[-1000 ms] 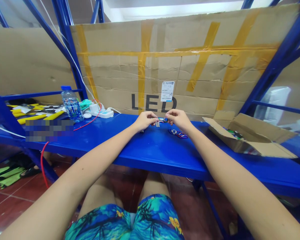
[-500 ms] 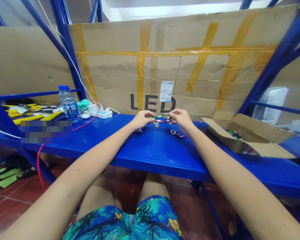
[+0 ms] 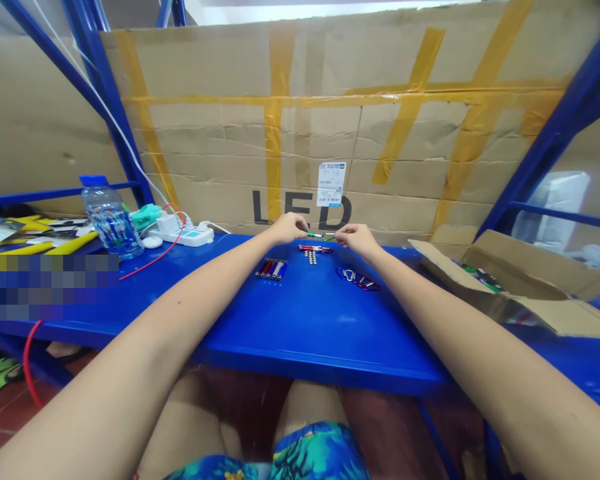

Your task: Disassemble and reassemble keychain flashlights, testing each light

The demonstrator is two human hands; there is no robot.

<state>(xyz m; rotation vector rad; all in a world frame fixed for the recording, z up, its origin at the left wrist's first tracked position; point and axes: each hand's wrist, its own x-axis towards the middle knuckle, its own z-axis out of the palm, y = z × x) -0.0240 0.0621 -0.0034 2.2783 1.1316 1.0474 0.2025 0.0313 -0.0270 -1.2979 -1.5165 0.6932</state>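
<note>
A person in print shorts (image 3: 320, 453) sits at a blue bench (image 3: 330, 333), bare L hand (image 3: 291, 229) pinching the L end of a slim green-and-silver tube (image 3: 314, 235) btwn thumb and fingertips; R hand (image 3: 356, 238) pinches the outer end of a thin green loop (image 3: 329, 239), at the tube's 3 o'clock. Whether the two are joined: can't tell at this size. Around the tube: red tubes (image 3: 316, 249) near at 6 o'clock, small silver pcs (image 3: 311, 257) just past them, a row of colored tubes (image 3: 272, 269) at 8, carabiners (image 3: 357, 279) approx. 4–5, open carton (image 3: 450, 277) well apart btwn 3 & 4. Good handling, by the look of it, means a firm L pinch vs. rolling, a lighter R so the loop can turn, both pcs in line, wrists high to clear the loose pcs, no sideways tugging.
</note>
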